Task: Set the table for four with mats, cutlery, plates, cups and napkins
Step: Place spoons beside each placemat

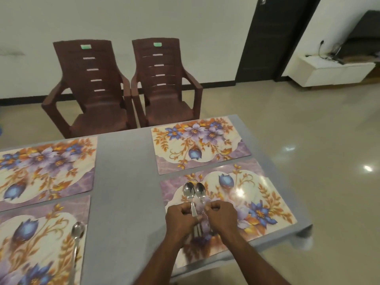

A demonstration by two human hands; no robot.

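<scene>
Fingers curled tight on both sides here: the left hand (181, 218) pinches the handle of one spoon (188, 191), and the right hand (221, 215) pinches the handle of a second spoon (200, 191), the two bowls side by side and almost touching, pointing away from the person. Both sit above the near right mat (257, 202), toward its left half; whether the bowls rest on it or hover just over it, I can't tell. Across the grey table (123, 182), a third spoon (77, 235) already lies along the right edge of the near left mat (30, 243), while the far right mat (201, 145) and far left mat (41, 165) carry nothing. No plates, cups or napkins in view, so this looks like early days. The job in hand seems to be splitting this pair: the tidy way would be to lay one down straight along this mat's edge, matching the placed one, then carry the other to the far mat, keeping the middle free for a plate.
</scene>
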